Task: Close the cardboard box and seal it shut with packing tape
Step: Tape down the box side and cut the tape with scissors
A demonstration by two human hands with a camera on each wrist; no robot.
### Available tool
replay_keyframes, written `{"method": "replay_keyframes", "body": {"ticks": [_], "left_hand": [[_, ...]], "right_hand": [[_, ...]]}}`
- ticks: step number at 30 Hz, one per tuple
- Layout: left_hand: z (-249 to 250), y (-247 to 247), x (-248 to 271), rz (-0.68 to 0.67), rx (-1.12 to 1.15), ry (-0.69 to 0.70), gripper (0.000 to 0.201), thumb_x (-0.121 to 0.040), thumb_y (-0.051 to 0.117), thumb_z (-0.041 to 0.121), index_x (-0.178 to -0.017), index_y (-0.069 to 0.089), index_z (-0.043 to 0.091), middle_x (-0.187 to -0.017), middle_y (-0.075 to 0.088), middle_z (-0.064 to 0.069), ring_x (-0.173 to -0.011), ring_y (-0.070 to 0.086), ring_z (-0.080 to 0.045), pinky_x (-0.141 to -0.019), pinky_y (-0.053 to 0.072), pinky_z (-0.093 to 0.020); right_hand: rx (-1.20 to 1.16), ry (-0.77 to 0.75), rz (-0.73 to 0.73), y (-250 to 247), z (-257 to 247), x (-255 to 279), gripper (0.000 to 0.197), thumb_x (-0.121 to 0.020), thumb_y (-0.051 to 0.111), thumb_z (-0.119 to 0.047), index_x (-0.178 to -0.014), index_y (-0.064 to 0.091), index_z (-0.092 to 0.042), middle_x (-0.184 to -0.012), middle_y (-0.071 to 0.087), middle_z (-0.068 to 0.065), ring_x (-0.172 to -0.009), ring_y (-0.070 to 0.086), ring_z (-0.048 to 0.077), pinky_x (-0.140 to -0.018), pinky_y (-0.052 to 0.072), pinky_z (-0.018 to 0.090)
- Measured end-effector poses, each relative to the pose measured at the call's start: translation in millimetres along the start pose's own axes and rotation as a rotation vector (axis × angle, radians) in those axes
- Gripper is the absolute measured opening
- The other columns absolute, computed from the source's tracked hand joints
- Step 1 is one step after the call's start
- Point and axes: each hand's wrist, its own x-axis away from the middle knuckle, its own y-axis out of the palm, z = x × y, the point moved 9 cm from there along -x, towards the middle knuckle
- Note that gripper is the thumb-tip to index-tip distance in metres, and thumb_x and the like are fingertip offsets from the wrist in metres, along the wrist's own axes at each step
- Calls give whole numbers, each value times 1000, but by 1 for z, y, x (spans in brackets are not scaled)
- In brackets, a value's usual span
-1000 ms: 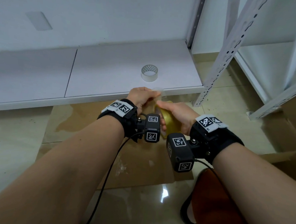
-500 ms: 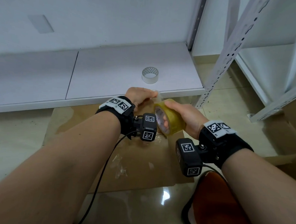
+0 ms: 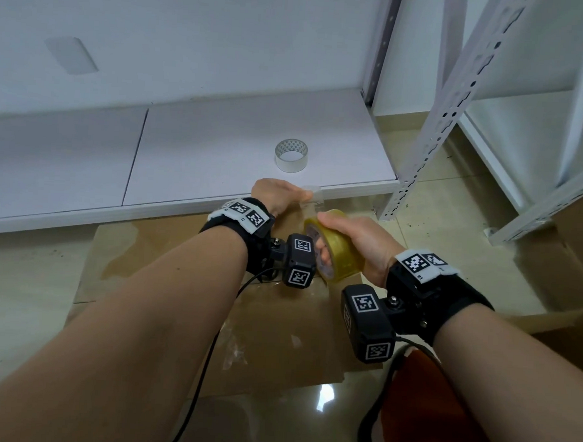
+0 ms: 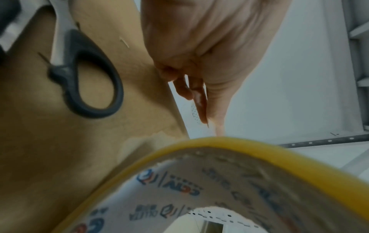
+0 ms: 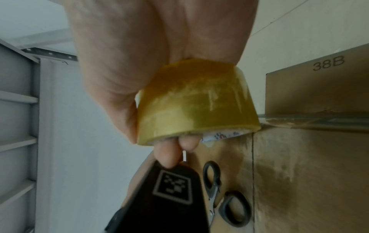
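Observation:
My right hand (image 3: 353,237) grips a yellow packing tape roll (image 3: 337,253) above the closed brown cardboard box (image 3: 180,248), fingers through its core (image 5: 175,151). My left hand (image 3: 278,194) pinches the loose clear tape end (image 3: 313,196) pulled out from the roll, near the box's far edge. In the left wrist view the pinching fingers (image 4: 197,97) sit just beyond the roll's rim (image 4: 259,151). The right wrist view shows the roll (image 5: 195,100) close up. The box top carries older tape strips (image 3: 236,346).
Black-handled scissors (image 5: 221,197) (image 4: 83,75) lie on the box under my hands. A clear tape roll (image 3: 291,155) stands on the white shelf board (image 3: 220,142) beyond. A metal rack upright (image 3: 434,120) rises to the right, another cardboard box (image 3: 579,242) at far right, an orange stool (image 3: 425,413) below.
My right hand has drawn the yellow roll back toward me and to the right, stretching tape out from the end that my left hand holds in place.

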Motion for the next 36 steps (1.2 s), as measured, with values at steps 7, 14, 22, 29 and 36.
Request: {"method": "replay_keyframes", "body": {"ticks": [7, 14, 22, 29, 36], "left_hand": [[5, 12, -4, -25, -42, 29, 26, -75, 82, 27, -90, 73, 8, -84, 66, -3, -68, 57, -10, -61, 44, -18], [0, 12, -10, -2, -52, 14, 23, -74, 82, 29, -65, 64, 19, -72, 63, 2, -60, 55, -7, -52, 44, -17], [-2, 13, -17, -33, -100, 18, 20, -72, 83, 32, -68, 68, 20, -70, 64, 6, -65, 60, -8, -63, 52, -20], [-8, 10, -23, -5, -88, 10, 22, -68, 86, 30, -69, 70, 16, -68, 66, 3, -61, 59, -9, -57, 50, -20], [-11, 14, -30, -1, -97, -7, 28, -66, 87, 32, -79, 74, 11, -71, 69, 1, -66, 62, -13, -64, 53, -24]], "right_hand": [[27, 38, 40, -7, -1, 2, 37, -90, 60, -35, -76, 65, -1, -70, 63, 13, -53, 57, 20, -56, 52, 28], [-28, 122, 31, -8, 1, 1, 33, -92, 60, -31, -78, 63, -2, -66, 61, 11, -52, 55, 19, -52, 50, 26], [-52, 184, -29, -8, 2, 0, 38, -94, 56, -35, -80, 63, -1, -63, 63, 10, -51, 57, 17, -52, 52, 23], [-52, 139, -116, -3, 0, -1, 24, -94, 56, -22, -98, 62, 0, -71, 69, 8, -56, 64, 14, -54, 55, 23], [-71, 88, -112, -6, -4, -6, 20, -94, 56, -21, -93, 62, -2, -70, 68, 8, -53, 61, 12, -56, 54, 24]]}}
